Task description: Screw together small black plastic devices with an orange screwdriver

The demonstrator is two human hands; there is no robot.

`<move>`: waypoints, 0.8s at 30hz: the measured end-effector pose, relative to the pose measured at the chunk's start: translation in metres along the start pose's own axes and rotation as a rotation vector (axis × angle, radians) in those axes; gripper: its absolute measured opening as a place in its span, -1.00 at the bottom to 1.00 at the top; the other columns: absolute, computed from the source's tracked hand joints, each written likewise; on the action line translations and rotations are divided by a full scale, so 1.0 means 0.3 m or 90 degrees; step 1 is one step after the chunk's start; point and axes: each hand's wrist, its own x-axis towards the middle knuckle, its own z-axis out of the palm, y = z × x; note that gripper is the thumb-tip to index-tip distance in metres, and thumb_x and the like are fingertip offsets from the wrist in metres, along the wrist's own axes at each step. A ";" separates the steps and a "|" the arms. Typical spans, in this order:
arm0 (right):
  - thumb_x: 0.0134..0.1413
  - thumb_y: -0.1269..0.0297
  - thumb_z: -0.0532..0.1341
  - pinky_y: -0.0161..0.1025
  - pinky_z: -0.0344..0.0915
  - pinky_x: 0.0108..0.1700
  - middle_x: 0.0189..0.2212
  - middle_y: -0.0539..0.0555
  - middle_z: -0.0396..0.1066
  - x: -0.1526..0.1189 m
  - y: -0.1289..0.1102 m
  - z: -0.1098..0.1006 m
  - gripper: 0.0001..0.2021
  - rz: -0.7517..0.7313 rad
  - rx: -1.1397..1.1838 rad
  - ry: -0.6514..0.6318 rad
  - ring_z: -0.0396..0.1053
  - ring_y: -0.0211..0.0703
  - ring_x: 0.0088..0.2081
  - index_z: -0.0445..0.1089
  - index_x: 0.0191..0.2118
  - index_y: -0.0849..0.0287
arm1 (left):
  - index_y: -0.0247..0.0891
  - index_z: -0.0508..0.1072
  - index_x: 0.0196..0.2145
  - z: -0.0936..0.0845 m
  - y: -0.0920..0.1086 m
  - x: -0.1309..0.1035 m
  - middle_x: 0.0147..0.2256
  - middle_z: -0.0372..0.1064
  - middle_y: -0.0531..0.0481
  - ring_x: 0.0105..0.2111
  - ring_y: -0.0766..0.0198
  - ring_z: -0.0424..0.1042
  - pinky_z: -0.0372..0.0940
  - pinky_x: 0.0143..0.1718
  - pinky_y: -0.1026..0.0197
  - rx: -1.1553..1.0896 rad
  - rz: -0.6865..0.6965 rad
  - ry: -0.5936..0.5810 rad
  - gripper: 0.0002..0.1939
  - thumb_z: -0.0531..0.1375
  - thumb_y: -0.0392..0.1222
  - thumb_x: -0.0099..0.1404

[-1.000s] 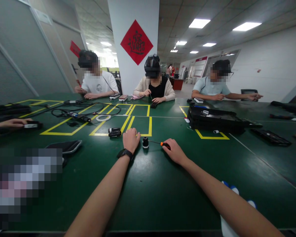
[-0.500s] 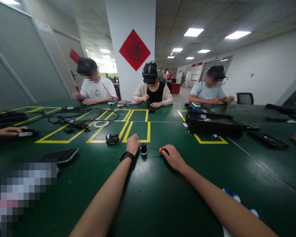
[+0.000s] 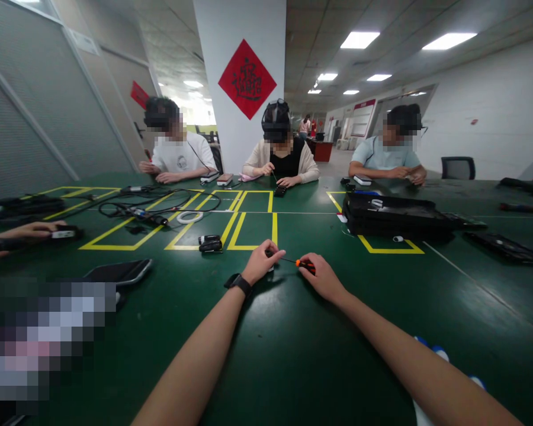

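Observation:
A screwdriver (image 3: pixel 306 266) with an orange and black handle is in my right hand (image 3: pixel 323 277), its fingers closed round the handle. Its thin shaft points left, toward my left hand (image 3: pixel 263 263). The fingers of that hand are curled round a small black cylindrical object (image 3: pixel 269 253), most of which they hide. Where the screwdriver's tip ends is hidden by the thumb. Left of my left hand lie two small black devices (image 3: pixel 210 243) on the green table (image 3: pixel 257 355).
Tangled black cables (image 3: pixel 146 216) and a white ring of cable (image 3: pixel 189 218) lie at the left. A black case (image 3: pixel 395 216) stands at the right, beside a flat black part (image 3: pixel 506 247). A phone (image 3: pixel 119 272) lies near left. Several people sit around the table.
My left hand has closed over the black cylindrical object, which stood upright on the table beside it. The screwdriver stays in my right hand. The view has shifted slightly.

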 end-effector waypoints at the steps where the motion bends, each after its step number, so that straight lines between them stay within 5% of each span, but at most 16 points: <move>1: 0.07 0.26 0.10 -0.21 0.16 -0.14 -0.28 0.07 0.32 0.001 0.003 0.002 -0.83 0.003 0.004 0.001 0.22 -0.17 -0.21 0.32 -0.22 0.17 | -0.27 0.30 -0.45 0.000 -0.002 -0.001 -0.56 0.28 0.09 -0.54 0.36 0.27 0.16 -0.44 0.30 0.011 -0.004 -0.006 -0.69 0.13 0.06 0.08; 10: 0.07 0.28 0.10 -0.22 0.15 -0.14 -0.30 0.07 0.32 -0.002 -0.004 -0.004 -0.86 -0.019 -0.011 0.002 0.22 -0.18 -0.22 0.34 -0.25 0.17 | -0.27 0.25 -0.48 -0.003 -0.016 0.003 -0.57 0.26 0.09 -0.57 0.40 0.30 0.17 -0.49 0.34 -0.096 -0.039 -0.067 -0.72 -0.01 -0.01 0.21; 17: 0.08 0.26 0.09 -0.22 0.15 -0.16 -0.31 0.08 0.31 -0.008 -0.017 -0.004 -0.84 -0.005 -0.038 -0.004 0.21 -0.17 -0.22 0.32 -0.24 0.19 | -0.23 0.19 -0.27 0.002 -0.027 0.011 -0.51 0.29 0.11 -0.56 0.41 0.32 0.22 -0.48 0.33 -0.201 -0.088 -0.065 -0.76 0.02 -0.02 0.21; 24: 0.08 0.33 0.08 -0.21 0.16 -0.16 -0.32 0.07 0.31 -0.007 -0.012 -0.006 -0.87 -0.006 -0.022 -0.008 0.22 -0.18 -0.23 0.32 -0.26 0.18 | -0.27 0.15 -0.44 -0.006 -0.033 0.020 -0.52 0.31 0.07 -0.54 0.41 0.33 0.22 -0.45 0.32 -0.197 -0.096 -0.071 -0.70 0.01 0.05 0.20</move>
